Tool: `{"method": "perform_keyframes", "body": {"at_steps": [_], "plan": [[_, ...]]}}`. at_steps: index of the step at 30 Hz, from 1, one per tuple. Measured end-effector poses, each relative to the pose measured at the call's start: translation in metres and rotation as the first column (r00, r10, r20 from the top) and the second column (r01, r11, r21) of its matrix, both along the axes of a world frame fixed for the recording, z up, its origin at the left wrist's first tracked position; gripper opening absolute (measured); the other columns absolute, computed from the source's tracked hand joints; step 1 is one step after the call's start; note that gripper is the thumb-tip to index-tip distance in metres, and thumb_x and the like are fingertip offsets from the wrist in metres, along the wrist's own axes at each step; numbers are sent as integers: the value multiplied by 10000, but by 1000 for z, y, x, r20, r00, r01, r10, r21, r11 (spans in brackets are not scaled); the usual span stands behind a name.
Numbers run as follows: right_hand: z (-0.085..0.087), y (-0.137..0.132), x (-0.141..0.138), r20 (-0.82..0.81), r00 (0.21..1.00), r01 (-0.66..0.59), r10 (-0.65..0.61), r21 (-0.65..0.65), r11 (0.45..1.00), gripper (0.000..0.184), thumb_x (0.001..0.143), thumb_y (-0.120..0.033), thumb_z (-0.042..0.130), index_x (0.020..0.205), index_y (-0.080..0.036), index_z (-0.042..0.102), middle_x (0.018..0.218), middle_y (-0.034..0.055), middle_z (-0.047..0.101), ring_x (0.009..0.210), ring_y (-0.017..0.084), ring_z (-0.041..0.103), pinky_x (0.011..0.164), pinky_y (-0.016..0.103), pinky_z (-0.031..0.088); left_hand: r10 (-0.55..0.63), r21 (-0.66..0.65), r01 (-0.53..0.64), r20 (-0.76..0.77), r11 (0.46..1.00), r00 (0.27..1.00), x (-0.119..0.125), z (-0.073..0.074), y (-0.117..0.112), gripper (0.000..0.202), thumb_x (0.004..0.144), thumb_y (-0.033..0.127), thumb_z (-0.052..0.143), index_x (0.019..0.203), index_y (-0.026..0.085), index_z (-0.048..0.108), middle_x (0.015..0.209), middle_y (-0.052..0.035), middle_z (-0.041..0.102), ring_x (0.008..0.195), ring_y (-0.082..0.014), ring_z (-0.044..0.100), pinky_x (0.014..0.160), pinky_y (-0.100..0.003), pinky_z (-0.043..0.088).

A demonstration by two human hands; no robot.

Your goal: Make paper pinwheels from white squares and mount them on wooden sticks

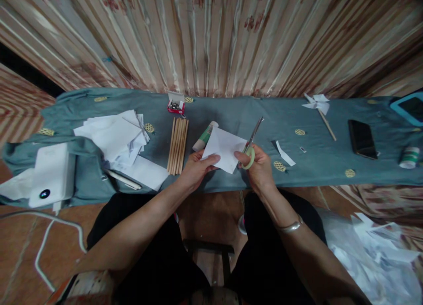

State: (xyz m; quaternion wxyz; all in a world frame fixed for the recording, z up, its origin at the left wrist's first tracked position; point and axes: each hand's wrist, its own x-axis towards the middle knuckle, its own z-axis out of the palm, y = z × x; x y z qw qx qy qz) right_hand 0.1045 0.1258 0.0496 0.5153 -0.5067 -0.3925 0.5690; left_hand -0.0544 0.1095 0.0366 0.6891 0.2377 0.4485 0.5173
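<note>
My left hand [195,167] pinches the near left edge of a white paper square [224,152] held above the front of the table. My right hand [258,167] grips scissors [251,142] with pale green handles, its fingers through the loops. The blades point up and away, lying along the paper's right edge. A glue stick [205,136] lies just behind the paper, and a row of wooden sticks [177,144] lies to the left of my left hand.
A grey-blue cloth covers the table [231,109]. On it are a pile of white paper [114,135], a small red box of pins [176,104], a paper pinwheel [317,104], a black phone [361,138], a white device [51,173] and paper scraps [380,248] on the floor.
</note>
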Motion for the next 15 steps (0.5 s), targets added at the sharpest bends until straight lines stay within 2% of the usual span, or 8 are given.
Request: {"method": "perform_keyframes", "body": {"at_steps": [6, 10, 13, 15], "plan": [[0, -4, -2, 44, 997, -68, 68, -2, 998, 423, 525, -432, 869, 775, -215, 605, 590, -79, 573, 486, 68, 451, 486, 211, 411, 65, 31, -62, -91, 998, 994, 1, -2, 3, 390, 488, 291, 890, 794, 120, 720, 790, -56, 745, 704, -171, 665, 722, -309, 550], [4, -10, 3, 108, 976, -191, 190, -6, 982, 451, 599, -524, 829, 836, -206, 616, 590, -44, 618, 512, 98, 537, 462, 208, 414, 133, 69, -125, -136, 990, 982, -4, -1, 9, 396, 488, 262, 883, 823, 121, 726, 818, -60, 751, 724, -180, 673, 715, -306, 549], [7, -19, 9, 121, 937, -327, 329, -33, 944, 464, 669, -570, 782, 904, -198, 637, 643, -7, 665, 564, 121, 609, 463, 206, 437, 221, 138, -201, -146, 970, 964, -13, 1, 17, 407, 498, 265, 876, 849, 127, 724, 834, -63, 752, 747, -193, 682, 704, -309, 556], [6, -26, 13, 108, 888, -440, 447, -81, 894, 453, 682, -561, 783, 921, -199, 652, 662, -5, 674, 579, 123, 632, 471, 207, 460, 277, 164, -252, -153, 954, 949, -19, 2, 23, 411, 496, 272, 875, 850, 130, 721, 839, -64, 751, 760, -201, 687, 704, -314, 562]]}}
